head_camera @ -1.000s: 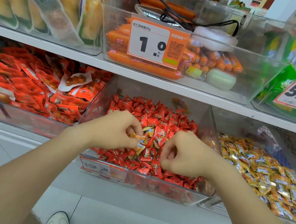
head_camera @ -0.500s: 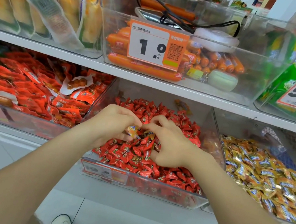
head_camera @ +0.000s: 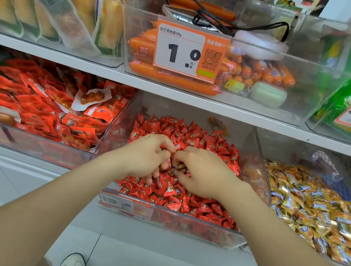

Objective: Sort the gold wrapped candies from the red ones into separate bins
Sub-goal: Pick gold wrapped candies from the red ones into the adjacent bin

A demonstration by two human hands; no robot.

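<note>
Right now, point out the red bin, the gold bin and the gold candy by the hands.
red bin (head_camera: 190,228): head view, clear front wall.
gold bin (head_camera: 286,147): head view, bare back wall.
gold candy (head_camera: 179,169): head view, wrapper's middle.

L hand (head_camera: 145,158), R hand (head_camera: 202,173) met, sunk in red candies (head_camera: 192,135); gold candy (head_camera: 179,169) between.

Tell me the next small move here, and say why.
Probably lift the gold-wrapped candy with the right hand toward the clear plastic bin of gold candies on the right. It sits between that hand and the left hand, among the red-wrapped candies, where it does not belong.
</note>
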